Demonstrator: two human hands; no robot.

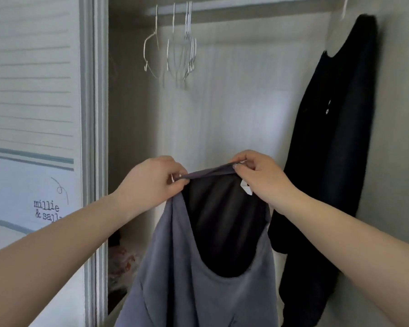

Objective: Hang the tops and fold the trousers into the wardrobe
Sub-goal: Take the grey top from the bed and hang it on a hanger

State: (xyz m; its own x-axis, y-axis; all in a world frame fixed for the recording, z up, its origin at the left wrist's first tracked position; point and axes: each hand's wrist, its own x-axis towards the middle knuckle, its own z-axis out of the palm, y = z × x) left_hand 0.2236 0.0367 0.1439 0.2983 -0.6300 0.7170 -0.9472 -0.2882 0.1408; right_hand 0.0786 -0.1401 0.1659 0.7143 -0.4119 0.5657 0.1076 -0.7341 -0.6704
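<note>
Grey top [198,279] hung in front of us, in the open mouth of the wardrobe [234,102], held up by its neckline at about the height of our wrists. Our left hand [151,182] pinched the left end of the neck band between thumb and curled fingers, and our right hand [257,175] pinched the right end the same way, so that the band ran taut between them. A small white label [246,188] showed just under the right hand.

We judged the cloth light, thin and soft: it draped in loose folds and kept no shape of its own. It looked stretchy too, so a hard pull at the neck might drag it out of shape. The neck band and the shoulder seams seemed the best places to hold, since the body would only slide and bunch.

The wardrobe itself held little. On its rail [222,8] a bunch of bare wire hangers [182,50] hung close together at the upper left, well apart from the top. A black garment [335,138] hung at the right, near our right forearm. Low down on the left, behind the door frame [95,138], something patterned lay in the dark, too blurred for us to name. We judged that a hanger was needed next.
</note>
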